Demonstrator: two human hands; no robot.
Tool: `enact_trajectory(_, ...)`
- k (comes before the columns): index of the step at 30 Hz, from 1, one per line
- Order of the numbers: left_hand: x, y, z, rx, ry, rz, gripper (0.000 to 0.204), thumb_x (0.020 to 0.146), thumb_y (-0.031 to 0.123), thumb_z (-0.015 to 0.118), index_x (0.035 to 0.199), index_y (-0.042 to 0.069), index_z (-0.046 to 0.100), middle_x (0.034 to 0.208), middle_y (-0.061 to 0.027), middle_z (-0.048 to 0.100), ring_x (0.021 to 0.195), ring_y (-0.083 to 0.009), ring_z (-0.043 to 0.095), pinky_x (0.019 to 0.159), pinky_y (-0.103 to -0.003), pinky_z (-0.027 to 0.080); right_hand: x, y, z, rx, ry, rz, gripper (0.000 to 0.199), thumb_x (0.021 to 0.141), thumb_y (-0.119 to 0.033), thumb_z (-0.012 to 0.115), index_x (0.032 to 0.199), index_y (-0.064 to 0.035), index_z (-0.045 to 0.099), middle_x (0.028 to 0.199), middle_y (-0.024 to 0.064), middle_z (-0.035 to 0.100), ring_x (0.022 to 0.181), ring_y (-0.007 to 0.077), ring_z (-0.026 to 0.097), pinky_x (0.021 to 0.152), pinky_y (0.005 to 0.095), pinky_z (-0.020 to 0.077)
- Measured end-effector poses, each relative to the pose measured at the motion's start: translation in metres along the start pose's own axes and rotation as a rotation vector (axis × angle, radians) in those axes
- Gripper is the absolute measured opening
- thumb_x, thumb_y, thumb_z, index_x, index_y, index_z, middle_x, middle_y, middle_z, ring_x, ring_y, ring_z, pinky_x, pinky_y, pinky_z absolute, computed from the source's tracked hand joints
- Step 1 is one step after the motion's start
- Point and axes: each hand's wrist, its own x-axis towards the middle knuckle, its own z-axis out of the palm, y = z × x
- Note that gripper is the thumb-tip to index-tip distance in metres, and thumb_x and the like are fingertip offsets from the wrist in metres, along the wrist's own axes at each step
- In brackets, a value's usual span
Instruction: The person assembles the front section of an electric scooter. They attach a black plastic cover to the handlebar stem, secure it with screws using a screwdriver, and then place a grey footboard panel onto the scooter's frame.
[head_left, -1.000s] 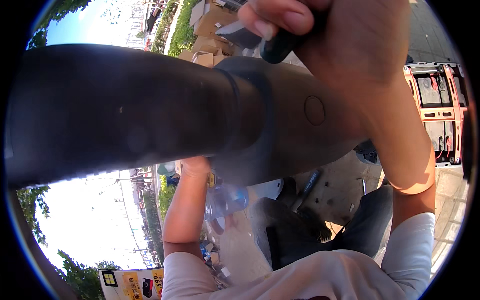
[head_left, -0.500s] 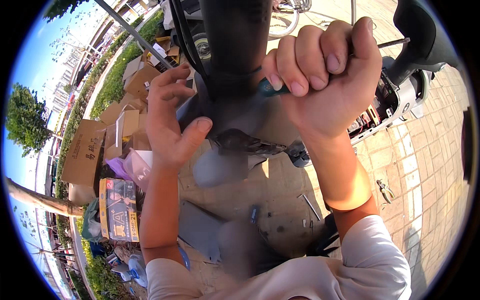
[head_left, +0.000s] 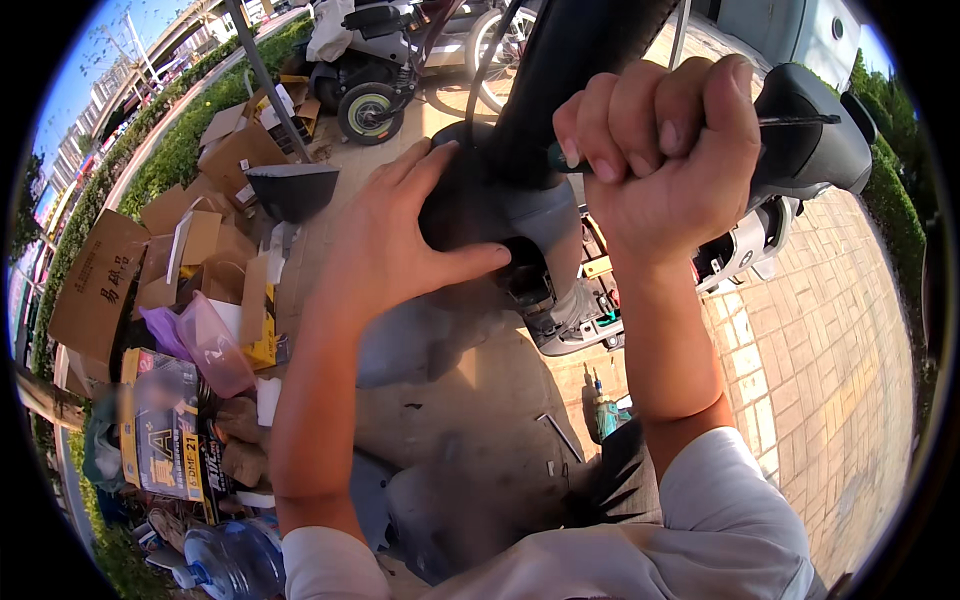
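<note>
My right hand (head_left: 672, 150) is closed around a screwdriver (head_left: 800, 121); a bit of its dark green handle shows at the little-finger side, and its thin metal shaft sticks out past the thumb. My left hand (head_left: 400, 235) is open, thumb and fingers spread, beside the dark, blurred front part of an electric scooter. Whether its fingertips touch that part I cannot tell. Between my hands stands the scooter's grey body panel (head_left: 550, 215), with a dark opening low on it. Its black column (head_left: 580, 75) rises away from me, and its dark seat (head_left: 812, 135) is at the right.
On the paving lie a green power drill (head_left: 606, 412) and an L-shaped hex key (head_left: 562, 438). Cardboard boxes (head_left: 95, 285), a pink plastic tub (head_left: 213, 345) and a large water bottle (head_left: 235, 560) crowd the left. Another scooter's wheel (head_left: 370, 113) stands at the back.
The view has shifted, bringing the parked scooter and the drill into sight. My left hand has moved right, closer to the scooter's front. My right hand keeps its grip on the screwdriver.
</note>
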Motion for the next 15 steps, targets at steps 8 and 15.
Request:
enact_trajectory(8, 0.009, -0.006, -0.006, -0.205, -0.012, 0.011, 0.096, 0.055, 0.041, 0.094, 0.136, 0.007, 0.055, 0.143, -0.0176, 0.053, 0.131, -0.0376, 0.053, 0.107, -0.042, 0.044, -0.036, -0.011, -0.018, -0.526, -0.035, 0.171, 0.041, 0.107, -0.027, 0.041, 0.073, -0.0052, 0.043, 0.060, 0.0038, 0.044, 0.053, 0.0128, 0.042, 0.053, 0.0305, 0.0370)
enact_trajectory(15, 0.017, -0.027, -0.010, -0.145, -0.152, 0.176, 0.102, 0.050, 0.042, 0.096, 0.139, 0.012, 0.056, 0.154, -0.0178, 0.042, 0.138, -0.0392, 0.046, 0.111, -0.045, 0.040, -0.060, -0.091, -0.043, -1.113, -0.407, 0.637, 0.024, 0.097, 0.001, 0.054, 0.121, 0.0056, 0.053, 0.089, 0.0073, 0.058, 0.077, 0.0139, 0.056, 0.071, 0.0267, 0.0472)
